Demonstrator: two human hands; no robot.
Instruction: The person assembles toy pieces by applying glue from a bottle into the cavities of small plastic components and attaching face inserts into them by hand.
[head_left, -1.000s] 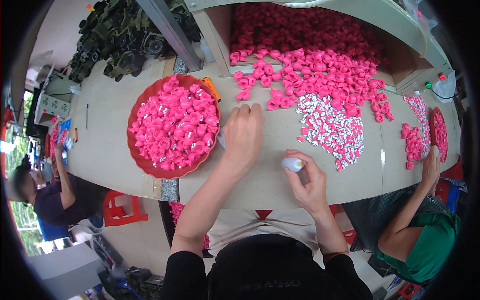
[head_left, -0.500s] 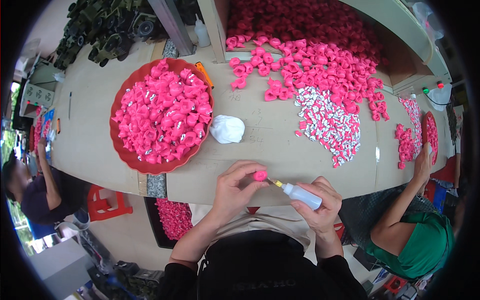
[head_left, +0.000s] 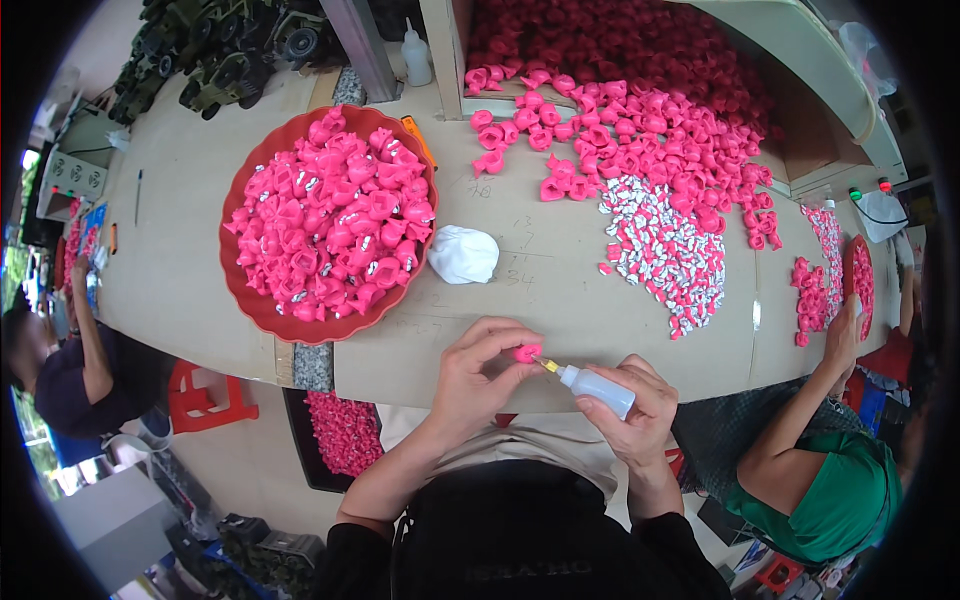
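Between the thumb and fingers of my left hand (head_left: pixel 472 380) is a small pink plastic piece (head_left: pixel 526 353). My right hand (head_left: pixel 645 408) grips a translucent white squeeze bottle (head_left: pixel 602 393) with a yellow collar and a thin needle tip. The bottle lies tilted, and its tip meets the right side of the pink piece; whether any liquid comes out is too small to see. Both hands are above the table's near edge. Beyond them sit a crumpled white cloth-like bundle (head_left: pixel 463 255) and a scalloped red bowl (head_left: pixel 345 333) heaped with pink pieces, some showing white bits.
A pile of pink-and-white small parts (head_left: pixel 665 255) lies right of centre, below loose hollow pink pieces (head_left: pixel 640 130) spilling from a cubby. Another squeeze bottle (head_left: pixel 416 58) stands by a post. A co-worker in green (head_left: pixel 825 490) sits at right, another person (head_left: pixel 75 385) at left.
The view has shifted slightly. My hands keep nearly the same pose, with the bottle's needle tip now closer against the pink piece, which has turned a little.
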